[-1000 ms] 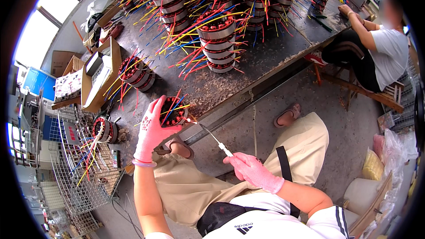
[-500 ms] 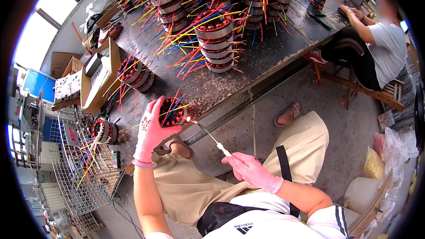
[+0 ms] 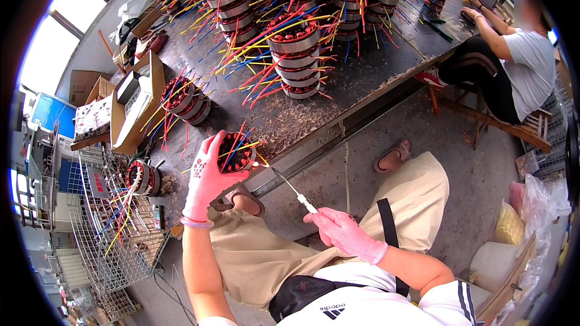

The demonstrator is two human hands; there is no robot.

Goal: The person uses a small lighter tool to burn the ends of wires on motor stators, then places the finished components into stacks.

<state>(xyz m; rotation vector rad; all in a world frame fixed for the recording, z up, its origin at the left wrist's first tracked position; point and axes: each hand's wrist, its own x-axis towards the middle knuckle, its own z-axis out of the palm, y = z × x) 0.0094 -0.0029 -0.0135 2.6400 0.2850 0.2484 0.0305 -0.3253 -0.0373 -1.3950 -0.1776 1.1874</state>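
Note:
My left hand (image 3: 207,182), in a pink glove, is closed on the near left side of a motor stator (image 3: 237,153) at the table's front edge. The stator has dark red windings, and red, blue and yellow leads stick out of it. My right hand (image 3: 345,236), also gloved in pink, is closed round the white handle of a thin metal-shafted tool (image 3: 289,183). The tool slants up to the left, its pale tip close to the stator's right side by a yellow lead. Whether the tip touches the stator, I cannot tell.
Tall stacks of stators (image 3: 294,63) with splayed leads fill the back of the table (image 3: 314,122). A smaller stack (image 3: 185,101) and a white-laced stator (image 3: 144,179) stand at the left, near a cardboard box (image 3: 145,105) and wire racks (image 3: 99,229). A co-worker (image 3: 524,66) sits at the far right.
A bright orange-white glow at the tool's tip is gone, and the tip sits slightly further right. My left hand and the stator stay put. The co-worker's arm has shifted.

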